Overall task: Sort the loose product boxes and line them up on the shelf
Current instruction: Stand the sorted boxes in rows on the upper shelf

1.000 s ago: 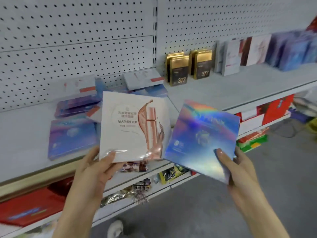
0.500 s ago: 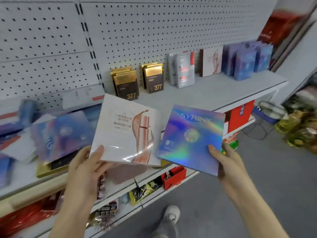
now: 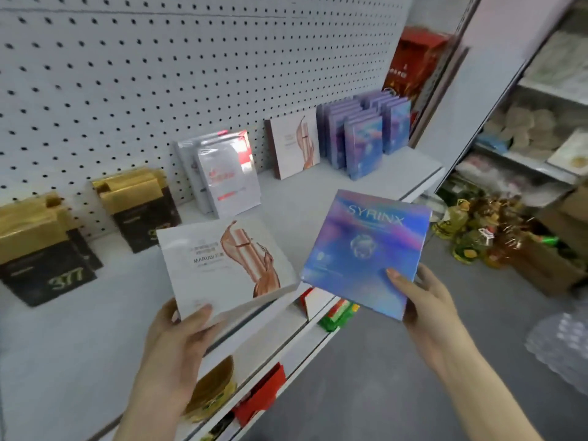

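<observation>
My left hand (image 3: 178, 338) grips a white MARUBI box (image 3: 222, 265) by its near corner, thumb on top, above the grey shelf (image 3: 79, 329). My right hand (image 3: 423, 300) holds a blue holographic SYRINX box (image 3: 366, 249) by its lower right corner, out past the shelf's front edge. Upright on the shelf stand black-and-gold 377 boxes (image 3: 47, 259), white-and-red boxes (image 3: 226, 176), one matching white MARUBI box (image 3: 296, 144) and a row of several blue SYRINX boxes (image 3: 362, 138) at the far right.
A pegboard wall (image 3: 159, 74) backs the shelf. Lower shelves hold red boxes (image 3: 261, 396) and gold packets (image 3: 213, 389). Bottles and cartons (image 3: 496, 240) crowd the grey floor at right, beside another shelving unit (image 3: 541, 128). A red carton (image 3: 413, 62) sits high behind the blue row.
The view has swung right along the shelf: the loose pile at left is out of sight and the lined-up rows are closer. Both hands carry their boxes rightward with it.
</observation>
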{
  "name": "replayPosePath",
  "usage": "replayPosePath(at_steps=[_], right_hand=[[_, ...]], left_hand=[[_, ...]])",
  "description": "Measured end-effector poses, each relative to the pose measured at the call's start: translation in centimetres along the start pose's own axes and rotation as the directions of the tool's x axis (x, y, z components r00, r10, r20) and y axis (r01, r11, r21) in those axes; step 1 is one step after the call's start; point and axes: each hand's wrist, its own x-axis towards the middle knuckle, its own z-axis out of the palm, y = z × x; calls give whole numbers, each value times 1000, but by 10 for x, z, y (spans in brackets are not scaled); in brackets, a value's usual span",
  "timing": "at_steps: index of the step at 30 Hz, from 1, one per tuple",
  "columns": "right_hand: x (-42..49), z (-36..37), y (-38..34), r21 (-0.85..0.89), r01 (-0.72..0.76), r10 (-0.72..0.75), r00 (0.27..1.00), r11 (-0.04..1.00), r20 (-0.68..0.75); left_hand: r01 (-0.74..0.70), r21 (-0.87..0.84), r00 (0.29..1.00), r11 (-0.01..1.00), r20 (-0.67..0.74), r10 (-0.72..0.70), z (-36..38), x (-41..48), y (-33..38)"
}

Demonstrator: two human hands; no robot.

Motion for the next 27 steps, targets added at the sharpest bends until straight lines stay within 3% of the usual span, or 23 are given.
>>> replayPosePath(at_steps=[6,11,16,21,27], right_hand=[[86,-59,-18,52,-29,29,1000,998,-9],[178,-105,-41,65,-33,26,995,997,99],[265,-131,-75,-6,-71,70,965,997,254],[343,-119,-94,-146,-59,114,908,988,404],[390,-76,-95,-255,-18,160,821,967,548]], left_hand=[[48,53,997,997,58,-51,81,50,-30],[-36,-78,995,996,-94,28,156,101,-74],[-132,-81,967,988,-228,110,230,138,-107],[-246,24,923,969,-300,242,274,156,-120],[-317,90,870,944,-368,327,274,192,-113]])
